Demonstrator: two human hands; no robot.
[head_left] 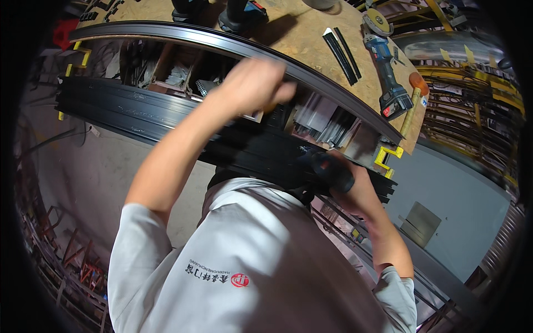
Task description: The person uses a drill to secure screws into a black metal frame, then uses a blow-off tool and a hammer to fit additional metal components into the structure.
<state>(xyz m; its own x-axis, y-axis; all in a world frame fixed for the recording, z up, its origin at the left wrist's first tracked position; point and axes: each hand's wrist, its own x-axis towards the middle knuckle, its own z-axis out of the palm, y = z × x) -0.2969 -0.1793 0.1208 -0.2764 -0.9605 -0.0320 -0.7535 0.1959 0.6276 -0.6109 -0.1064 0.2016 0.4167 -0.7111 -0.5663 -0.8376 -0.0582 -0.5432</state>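
My left hand [254,83], smeared by motion, is curled closed above the gap between two long metal profiles; whatever its fingers hold is hidden. A silver-grey profile [216,41] runs along the bench edge just beyond it. Nearer to my body lies a wide black profile [127,108], with pale scuffs on its surface. On the right, my right hand [358,186] is wrapped round a dark cordless power tool [331,171], held over the black profile's right part. The tool's front end is blurred and dark.
Yellow brackets [388,158] stand at the profiles' ends. A wooden bench [300,41] carries an angle grinder [383,66], an orange-headed mallet [417,86], short black strips [341,55] and another cordless tool [241,16]. Open compartments below hold metal pieces [322,119]. Racks line the right.
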